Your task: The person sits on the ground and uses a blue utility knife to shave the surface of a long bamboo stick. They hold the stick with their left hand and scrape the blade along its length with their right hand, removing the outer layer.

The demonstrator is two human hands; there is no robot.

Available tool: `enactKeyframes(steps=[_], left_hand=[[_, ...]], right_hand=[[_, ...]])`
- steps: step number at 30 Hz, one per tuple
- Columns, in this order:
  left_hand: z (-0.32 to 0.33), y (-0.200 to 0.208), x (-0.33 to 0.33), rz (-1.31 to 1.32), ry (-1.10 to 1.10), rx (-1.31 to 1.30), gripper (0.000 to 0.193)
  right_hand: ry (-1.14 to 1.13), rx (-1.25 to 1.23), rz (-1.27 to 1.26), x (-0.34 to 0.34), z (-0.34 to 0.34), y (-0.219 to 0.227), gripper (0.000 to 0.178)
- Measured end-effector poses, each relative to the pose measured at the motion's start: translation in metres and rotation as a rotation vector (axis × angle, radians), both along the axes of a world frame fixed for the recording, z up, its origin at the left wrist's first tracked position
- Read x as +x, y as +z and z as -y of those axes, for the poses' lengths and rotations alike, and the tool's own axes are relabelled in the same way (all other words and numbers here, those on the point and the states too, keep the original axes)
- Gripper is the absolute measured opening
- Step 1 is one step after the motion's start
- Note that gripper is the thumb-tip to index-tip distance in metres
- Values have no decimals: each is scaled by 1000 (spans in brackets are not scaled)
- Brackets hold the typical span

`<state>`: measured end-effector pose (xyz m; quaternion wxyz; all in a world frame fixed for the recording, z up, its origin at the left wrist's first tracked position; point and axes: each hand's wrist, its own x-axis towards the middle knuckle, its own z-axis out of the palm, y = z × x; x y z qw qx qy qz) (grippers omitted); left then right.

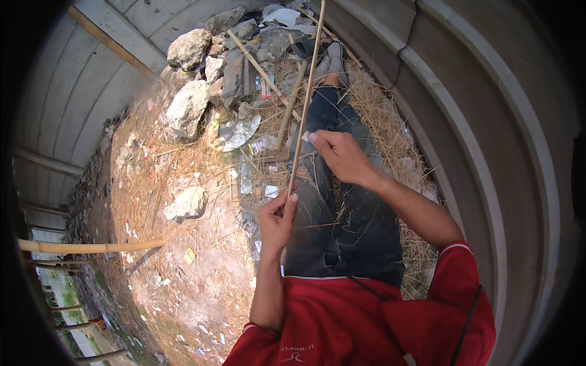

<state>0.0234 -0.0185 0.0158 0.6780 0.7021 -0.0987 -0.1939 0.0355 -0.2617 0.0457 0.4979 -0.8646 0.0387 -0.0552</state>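
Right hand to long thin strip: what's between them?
A small pale piece, pinched in the right hand beside the strip. Head view shows it; whether it touches the strip is unclear.

White lettering point(297, 348) and a white emblem point(293, 357) — on the red shirt point(348, 311).

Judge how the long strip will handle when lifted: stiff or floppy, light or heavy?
Probably springy rather than floppy: the strip runs nearly straight out from the left hand. Likely light, being so thin. Its far part may swing, since that hand pinches it near the other end.
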Motion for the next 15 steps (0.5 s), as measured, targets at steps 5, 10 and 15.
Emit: enactKeyframes(steps=[5, 10, 15], left_hand=[[-3, -5, -1, -17, -71, 31, 33], [5, -11, -6, 93, -60, 91, 32], [-27, -39, -4, 543, -4, 283, 27]], right_hand=[[-148, 260, 221, 12, 11, 28, 38], [-189, 247, 271, 24, 23, 14, 37], [-374, 261, 297, 35, 50, 42, 37]])
